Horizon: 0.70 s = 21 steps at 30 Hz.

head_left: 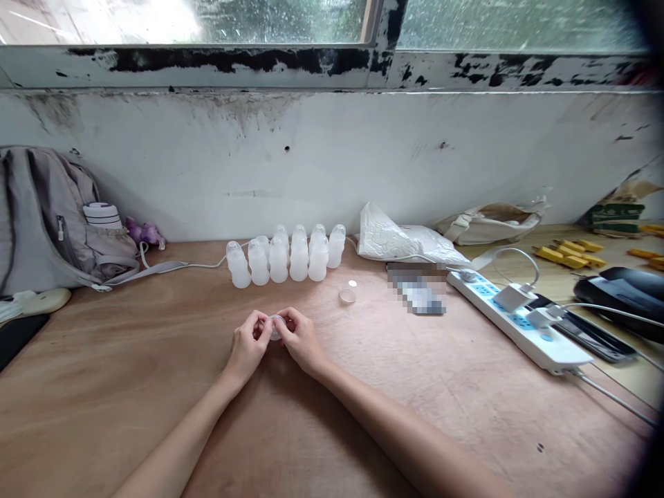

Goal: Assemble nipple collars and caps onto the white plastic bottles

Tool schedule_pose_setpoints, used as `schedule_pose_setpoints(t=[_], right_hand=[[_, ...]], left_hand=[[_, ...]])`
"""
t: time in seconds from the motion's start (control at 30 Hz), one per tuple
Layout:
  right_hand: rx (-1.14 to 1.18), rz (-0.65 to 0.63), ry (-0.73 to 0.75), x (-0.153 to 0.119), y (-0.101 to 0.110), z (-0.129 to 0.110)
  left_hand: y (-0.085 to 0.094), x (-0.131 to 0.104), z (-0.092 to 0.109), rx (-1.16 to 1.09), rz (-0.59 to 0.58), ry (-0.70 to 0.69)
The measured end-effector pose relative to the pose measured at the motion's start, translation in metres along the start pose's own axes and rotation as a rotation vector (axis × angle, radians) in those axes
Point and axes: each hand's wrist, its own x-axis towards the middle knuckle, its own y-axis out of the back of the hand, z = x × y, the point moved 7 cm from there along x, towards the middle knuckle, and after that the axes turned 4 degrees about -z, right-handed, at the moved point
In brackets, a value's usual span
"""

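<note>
My left hand [251, 346] and my right hand [299, 340] meet over the middle of the wooden table [155, 387]. Between their thumbs and fingertips they pinch a small, clear, round plastic piece [275, 336]. Fingers cover much of it, so its exact kind does not show. Behind the hands several frosted white bottles [299, 263] with clear domed tops stand upright in rows. To the right of my right hand lie a thin clear ring [347, 297] and, touching or just behind it, a small white disc [353, 283].
At the right lie a white power strip [519, 321] with plugged-in chargers, a blurred-out flat object [418, 289] and a white plastic bag [389, 235]. A grey backpack [46, 214] sits at the left, its strap and a cable trailing towards the bottles. Yellow pieces [570, 252] lie far right.
</note>
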Motion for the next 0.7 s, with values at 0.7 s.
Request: schedule_pose_setpoints(t=[0.7], right_hand=[[0.051, 0.040, 0.040, 0.0008, 0.0008, -0.0015]], left_hand=[[0.0045, 0.0014, -0.0010, 0.078, 0.045, -0.016]])
